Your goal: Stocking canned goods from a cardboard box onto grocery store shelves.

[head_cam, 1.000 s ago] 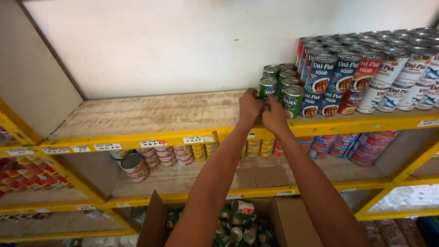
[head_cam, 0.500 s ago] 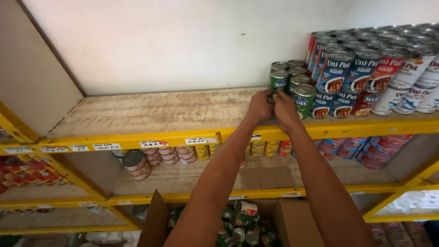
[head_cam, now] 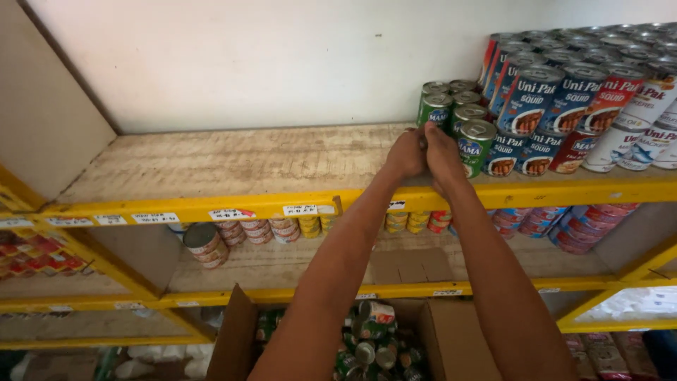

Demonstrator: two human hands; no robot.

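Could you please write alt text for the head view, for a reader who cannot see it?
Two bare hands, left and right, meet at a group of green cans on the top shelf of a yellow rack. Stacked blue and red cans fill the shelf's right end. Below, an open cardboard box holds more cans.

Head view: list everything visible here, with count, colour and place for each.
green cans: about five, green labels, top shelf by the hands
blue and red cans: many, stacked two high, top shelf right
top shelf: one, worn wood board, yellow front rail
small cans: several rows, red and yellow, middle shelf
cardboard box: one, brown, open, below, holding loose green cans
wall: white, behind the shelf
left hand: on the top shelf edge, grip contents hidden
right hand: beside it, touching the green cans
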